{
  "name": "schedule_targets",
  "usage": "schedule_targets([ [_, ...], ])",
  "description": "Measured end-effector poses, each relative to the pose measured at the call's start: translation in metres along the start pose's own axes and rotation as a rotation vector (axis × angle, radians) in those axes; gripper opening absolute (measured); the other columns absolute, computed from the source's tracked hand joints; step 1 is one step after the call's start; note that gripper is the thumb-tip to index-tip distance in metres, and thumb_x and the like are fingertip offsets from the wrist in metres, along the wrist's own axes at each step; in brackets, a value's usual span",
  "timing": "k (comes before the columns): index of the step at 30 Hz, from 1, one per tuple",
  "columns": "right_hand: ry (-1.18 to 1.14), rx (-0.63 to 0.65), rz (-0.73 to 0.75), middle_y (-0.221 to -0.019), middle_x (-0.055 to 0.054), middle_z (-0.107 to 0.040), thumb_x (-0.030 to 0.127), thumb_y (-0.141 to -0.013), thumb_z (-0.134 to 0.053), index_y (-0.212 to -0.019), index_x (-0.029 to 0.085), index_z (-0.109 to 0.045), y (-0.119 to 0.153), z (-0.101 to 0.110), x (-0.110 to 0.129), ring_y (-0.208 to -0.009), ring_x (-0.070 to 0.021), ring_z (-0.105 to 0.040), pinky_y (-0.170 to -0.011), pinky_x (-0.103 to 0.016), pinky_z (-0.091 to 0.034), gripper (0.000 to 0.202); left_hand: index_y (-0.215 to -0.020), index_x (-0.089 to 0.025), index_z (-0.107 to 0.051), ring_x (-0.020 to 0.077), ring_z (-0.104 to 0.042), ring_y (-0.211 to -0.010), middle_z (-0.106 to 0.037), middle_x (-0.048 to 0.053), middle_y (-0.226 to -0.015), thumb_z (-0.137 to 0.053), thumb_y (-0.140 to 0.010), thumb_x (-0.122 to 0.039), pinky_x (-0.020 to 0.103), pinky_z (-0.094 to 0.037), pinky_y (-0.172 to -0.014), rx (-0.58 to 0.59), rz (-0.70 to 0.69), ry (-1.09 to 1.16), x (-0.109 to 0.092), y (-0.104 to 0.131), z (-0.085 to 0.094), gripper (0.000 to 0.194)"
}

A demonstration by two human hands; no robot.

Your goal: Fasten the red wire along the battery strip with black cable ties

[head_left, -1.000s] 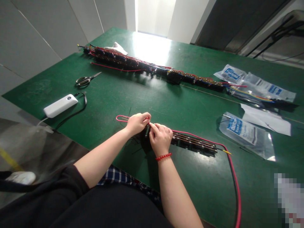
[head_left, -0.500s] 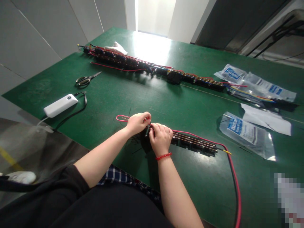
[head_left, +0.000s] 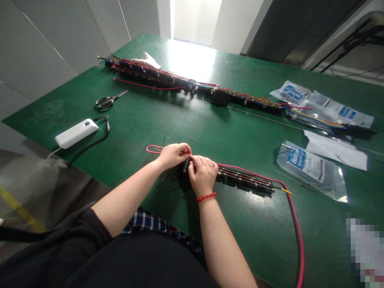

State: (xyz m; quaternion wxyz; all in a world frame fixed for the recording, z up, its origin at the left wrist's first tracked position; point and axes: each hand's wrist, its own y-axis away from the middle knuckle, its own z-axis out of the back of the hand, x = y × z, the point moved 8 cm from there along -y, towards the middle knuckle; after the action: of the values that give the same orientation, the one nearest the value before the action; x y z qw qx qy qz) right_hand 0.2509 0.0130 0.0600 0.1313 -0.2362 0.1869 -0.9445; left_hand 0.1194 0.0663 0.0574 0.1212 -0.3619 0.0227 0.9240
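Note:
A black strip-shaped assembly (head_left: 246, 181) with metal rods lies near the table's front edge. A red cable (head_left: 295, 220) runs along its far side and bends toward me at the right. On the left part of the strip, my left hand (head_left: 176, 155) is closed, its fingertips pinched on something too small to make out. My right hand (head_left: 204, 170), with a red bead bracelet (head_left: 206, 197), curls its fingers around the strip just beside it. A red wire loop (head_left: 153, 149) sticks out left of my left hand.
Behind lies a long wired assembly (head_left: 180, 82). Scissors (head_left: 108, 101) and a white device (head_left: 77, 133) with a black cable are at the left. Plastic bags (head_left: 312, 170) and white paper (head_left: 336, 150) lie at the right. The green table's (head_left: 135, 120) front edge is near my body.
The fingers of my left hand have shifted slightly at the strip. My right hand stays in nearly the same place.

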Motion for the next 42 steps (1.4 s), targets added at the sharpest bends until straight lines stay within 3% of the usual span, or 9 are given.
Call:
schedule_targets([
  [9, 0.034, 0.024, 0.001, -0.112, -0.004, -0.069, 0.032, -0.093, -0.050, -0.110, 0.027, -0.067, -0.0002, -0.0021, 0.0005, -0.107, -0.0222, -0.055, -0.098, -0.039, -0.028, 0.025, -0.082, -0.021, -0.068, 0.0134, -0.064, -0.077, -0.072, -0.001, -0.083, -0.063, -0.084, -0.027, 0.024, -0.049, -0.073, -0.079, 0.013, 0.154, 0.0039, 0.0024, 0.0052, 0.007],
  [23, -0.016, 0.008, -0.006, -0.112, -0.004, -0.069, 0.032, -0.093, -0.051, -0.109, 0.026, -0.068, -0.0003, -0.0006, 0.0009, -0.106, -0.0223, -0.055, -0.099, -0.038, -0.027, 0.024, -0.087, -0.026, -0.061, 0.0154, -0.068, -0.080, -0.074, -0.004, -0.084, -0.055, -0.090, -0.024, 0.025, -0.047, -0.070, -0.074, 0.114, 0.055, 0.0005, 0.0024, 0.0057, 0.006],
  [31, -0.022, -0.003, -0.008, -0.111, -0.003, -0.070, 0.031, -0.092, -0.052, -0.107, 0.026, -0.068, -0.0001, -0.0002, 0.0001, -0.106, -0.0212, -0.056, -0.099, -0.037, -0.027, 0.022, -0.086, -0.025, -0.066, 0.0157, -0.067, -0.079, -0.074, -0.003, -0.085, -0.066, -0.082, -0.031, 0.025, -0.045, -0.069, -0.030, 0.099, 0.018, 0.0001, -0.0006, 0.0031, 0.007],
  [42, -0.003, -0.006, -0.015, -0.111, -0.005, -0.071, 0.032, -0.093, -0.051, -0.109, 0.023, -0.066, 0.0003, -0.0016, -0.0009, -0.105, -0.0219, -0.057, -0.098, -0.038, -0.028, 0.025, -0.085, -0.024, -0.066, 0.0146, -0.065, -0.079, -0.073, -0.003, -0.084, -0.060, -0.086, -0.024, 0.024, -0.046, -0.071, -0.094, 0.059, 0.043, 0.0007, 0.0018, 0.0045, 0.005],
])
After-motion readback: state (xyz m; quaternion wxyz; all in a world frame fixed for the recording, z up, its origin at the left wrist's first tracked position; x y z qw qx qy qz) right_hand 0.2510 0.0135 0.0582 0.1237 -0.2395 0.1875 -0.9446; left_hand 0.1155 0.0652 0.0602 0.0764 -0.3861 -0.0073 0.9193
